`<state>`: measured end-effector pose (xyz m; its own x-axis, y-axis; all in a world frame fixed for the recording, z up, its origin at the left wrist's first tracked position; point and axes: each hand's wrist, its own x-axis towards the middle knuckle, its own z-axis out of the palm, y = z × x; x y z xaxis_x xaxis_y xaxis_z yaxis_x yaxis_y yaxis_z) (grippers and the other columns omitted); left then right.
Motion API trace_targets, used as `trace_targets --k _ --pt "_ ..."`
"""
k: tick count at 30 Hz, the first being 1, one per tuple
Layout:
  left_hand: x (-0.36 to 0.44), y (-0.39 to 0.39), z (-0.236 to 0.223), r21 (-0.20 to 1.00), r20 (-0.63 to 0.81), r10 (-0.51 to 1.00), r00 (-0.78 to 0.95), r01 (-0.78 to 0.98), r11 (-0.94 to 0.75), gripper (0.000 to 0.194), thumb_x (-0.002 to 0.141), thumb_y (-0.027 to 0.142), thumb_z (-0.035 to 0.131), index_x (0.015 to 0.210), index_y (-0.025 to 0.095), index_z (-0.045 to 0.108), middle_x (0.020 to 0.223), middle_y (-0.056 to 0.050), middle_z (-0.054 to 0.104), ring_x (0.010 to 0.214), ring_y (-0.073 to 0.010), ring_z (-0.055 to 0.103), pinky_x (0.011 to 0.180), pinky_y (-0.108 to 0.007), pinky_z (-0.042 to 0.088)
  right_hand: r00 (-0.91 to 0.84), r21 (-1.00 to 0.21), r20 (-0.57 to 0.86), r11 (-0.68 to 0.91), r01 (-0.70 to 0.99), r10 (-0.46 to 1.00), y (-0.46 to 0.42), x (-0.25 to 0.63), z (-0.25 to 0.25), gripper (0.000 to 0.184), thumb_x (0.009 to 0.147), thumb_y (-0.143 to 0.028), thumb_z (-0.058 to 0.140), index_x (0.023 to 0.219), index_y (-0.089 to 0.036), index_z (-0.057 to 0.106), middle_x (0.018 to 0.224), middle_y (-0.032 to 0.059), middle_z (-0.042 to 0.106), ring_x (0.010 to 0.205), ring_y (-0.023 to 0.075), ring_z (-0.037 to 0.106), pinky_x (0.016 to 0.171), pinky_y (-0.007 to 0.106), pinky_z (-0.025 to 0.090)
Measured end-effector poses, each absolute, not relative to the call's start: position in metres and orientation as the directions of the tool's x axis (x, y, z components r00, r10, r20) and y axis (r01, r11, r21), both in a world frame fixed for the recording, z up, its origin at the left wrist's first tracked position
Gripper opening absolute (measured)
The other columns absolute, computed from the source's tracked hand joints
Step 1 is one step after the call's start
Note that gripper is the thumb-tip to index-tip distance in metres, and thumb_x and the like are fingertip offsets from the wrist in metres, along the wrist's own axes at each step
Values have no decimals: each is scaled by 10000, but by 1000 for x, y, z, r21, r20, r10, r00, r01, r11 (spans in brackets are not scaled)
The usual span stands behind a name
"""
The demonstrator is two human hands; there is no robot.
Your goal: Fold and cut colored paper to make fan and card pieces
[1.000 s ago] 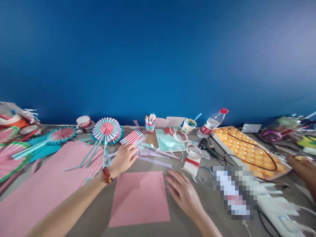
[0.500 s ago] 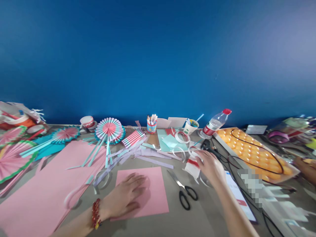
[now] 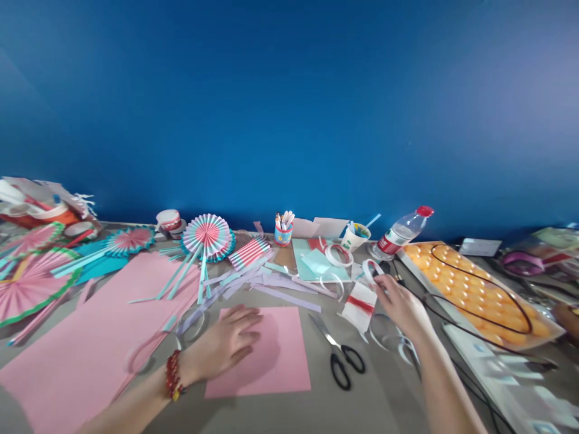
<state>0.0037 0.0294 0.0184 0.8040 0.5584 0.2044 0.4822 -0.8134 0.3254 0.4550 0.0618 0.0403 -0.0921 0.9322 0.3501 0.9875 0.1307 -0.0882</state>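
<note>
My pink sheet is flat in front of me, left hand open on its left side, not gripping. If I push sideways it could skid or crease. The scissors sit just right of it, so a skid might snag on the tips. Right hand is half curled at 1 tape roll, can't tell if I've got it; a sloppy pinch could drop it.

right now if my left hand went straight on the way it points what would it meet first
Beyond the pink paper sheet, your left hand would probably meet the lavender paper strips; depth is unclear.
</note>
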Motion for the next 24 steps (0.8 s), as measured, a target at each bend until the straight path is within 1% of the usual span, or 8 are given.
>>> trace_targets --k 2,3,5,8,11,15,21,24 --pt "3 33 26 354 266 587 764 489 -797 263 945 213 507 1183 242 615 1339 -72 575 1285 -239 488 1138 -483 334 -182 -108 465 260 960 866 56 441 52 185 943 -315 405 930 -223 565 848 52 708 776 219 671 804 365 504" --pt "5 34 32 371 299 601 741 490 -789 254 946 209 502 1174 240 611 1304 -75 593 1248 -232 518 1134 -485 333 -221 -109 522 321 941 824 52 430 58 172 944 -320 425 938 -220 566 856 57 707 809 227 669 893 406 482" --pt "14 34 44 406 365 626 689 487 -773 223 954 193 485 1139 228 604 1203 -76 636 1163 -211 569 1131 -486 322 -301 -127 562 439 889 771 41 397 67 125 928 -301 492 975 -216 571 881 61 695 903 238 660 973 443 447" --pt "36 30 64 480 454 656 603 454 -750 145 949 190 509 1062 221 595 1033 -47 673 999 -176 620 1122 -464 320 -373 -212 579 576 790 725 24 341 73 114 907 -211 524 1015 -219 561 837 30 674 814 198 657 1041 492 401" --pt "56 26 77 518 519 689 506 455 -724 129 940 224 542 1064 231 578 1000 -45 660 968 -182 617 1110 -466 312 -424 -310 554 650 694 717 11 298 73 152 891 -148 508 1011 -231 551 849 25 672 819 191 657 1048 506 403" --pt "66 24 83 550 489 735 469 489 -677 102 945 247 533 1036 230 577 961 -38 648 950 -189 610 1095 -467 307 -438 -396 526 666 632 729 6 272 69 169 895 -122 478 1012 -233 531 840 27 663 788 187 641 1023 494 428" --pt "65 22 78 551 446 759 474 522 -650 106 949 208 483 942 218 588 890 -24 645 870 -178 612 1072 -449 322 -423 -456 514 655 602 746 6 260 64 136 901 -122 477 981 -219 527 834 39 652 795 191 623 960 441 467" --pt "65 21 77 577 448 769 456 510 -638 115 940 187 476 888 213 575 859 -20 640 855 -175 609 1060 -437 337 -414 -471 508 646 601 755 6 256 64 103 917 -142 477 966 -214 530 824 37 652 779 184 618 935 411 468"
